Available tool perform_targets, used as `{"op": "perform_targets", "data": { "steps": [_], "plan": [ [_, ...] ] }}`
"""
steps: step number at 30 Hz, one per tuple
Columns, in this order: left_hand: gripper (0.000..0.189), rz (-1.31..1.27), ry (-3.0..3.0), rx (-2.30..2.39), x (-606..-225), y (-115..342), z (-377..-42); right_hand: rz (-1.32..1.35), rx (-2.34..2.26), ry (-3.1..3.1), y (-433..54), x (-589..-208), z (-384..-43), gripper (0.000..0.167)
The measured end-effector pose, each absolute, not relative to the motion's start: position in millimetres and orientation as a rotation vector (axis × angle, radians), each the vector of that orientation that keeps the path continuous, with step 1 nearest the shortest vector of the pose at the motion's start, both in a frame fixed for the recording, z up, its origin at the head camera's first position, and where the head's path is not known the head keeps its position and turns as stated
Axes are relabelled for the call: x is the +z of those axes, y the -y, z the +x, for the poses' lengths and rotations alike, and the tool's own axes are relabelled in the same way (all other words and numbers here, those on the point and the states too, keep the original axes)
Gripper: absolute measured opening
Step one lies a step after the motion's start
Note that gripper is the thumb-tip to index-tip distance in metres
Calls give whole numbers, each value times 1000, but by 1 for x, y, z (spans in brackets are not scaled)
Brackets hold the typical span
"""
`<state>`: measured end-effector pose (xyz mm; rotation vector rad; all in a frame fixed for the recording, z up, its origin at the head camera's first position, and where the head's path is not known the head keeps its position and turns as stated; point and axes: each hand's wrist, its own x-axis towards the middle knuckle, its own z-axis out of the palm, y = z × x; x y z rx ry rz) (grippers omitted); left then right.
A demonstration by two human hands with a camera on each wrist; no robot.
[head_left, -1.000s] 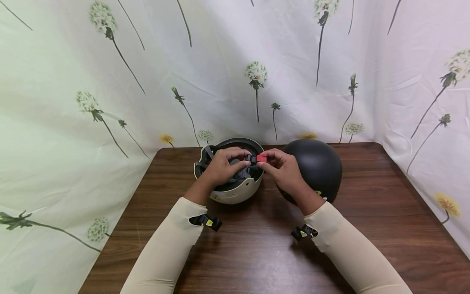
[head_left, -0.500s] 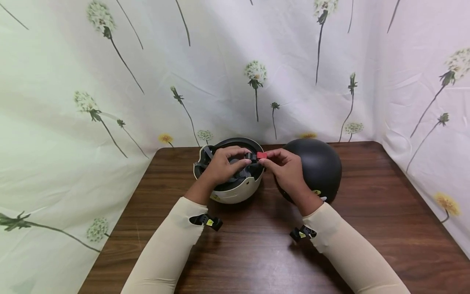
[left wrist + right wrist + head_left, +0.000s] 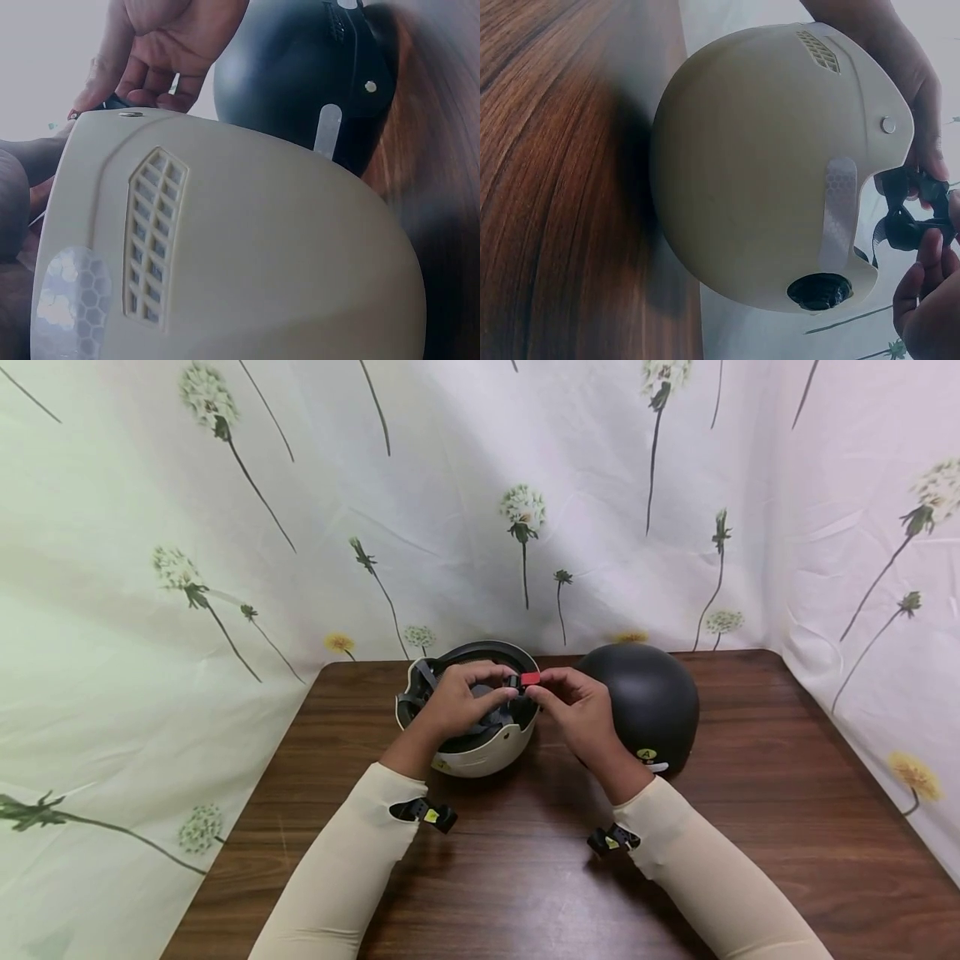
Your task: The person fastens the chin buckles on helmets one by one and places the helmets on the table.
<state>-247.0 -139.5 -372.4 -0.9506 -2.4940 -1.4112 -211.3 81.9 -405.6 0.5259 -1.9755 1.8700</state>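
So our main thing here is a small buckle (image 3: 513, 682), and it sits right between the left hand (image 3: 457, 702) and the right hand (image 3: 581, 706). Its long axis runs roughly left to right, with the black part on the left and the red end (image 3: 530, 678) on the right. Neither hand is nearer, since both are already touching it: the left has thumb and fingers pinching the black part, the right pinches the red end. We'd say that left-right line is what counts, as each hand has its own end. Can't tell if the two parts are fully clicked together, fingers cover too much.

The buckle is up above the right side of the cream helmet (image 3: 487, 760), which lies upside down toward the far side of the table (image 3: 510, 902). We can see grey straps (image 3: 424, 672) at its left side. The black helmet (image 3: 652, 702) is just to the right, dome up, partly behind the right hand.
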Motion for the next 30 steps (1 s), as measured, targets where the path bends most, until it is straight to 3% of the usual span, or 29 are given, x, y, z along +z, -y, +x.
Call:
{"op": "perform_targets", "data": {
  "steps": [13, 21, 30],
  "plan": [
    [23, -951, 2514, -1401, -372, 139, -246, 534, 1864, 1972, -82, -408, -213, 19],
    [23, -982, 2493, -1376, -374, 139, -247, 542, 1808, 1993, -83, -408, -217, 36],
    [25, -1003, 2494, -1369, -373, 138, -246, 565, 1836, 1994, -85, -407, -216, 29]
  ]
}}
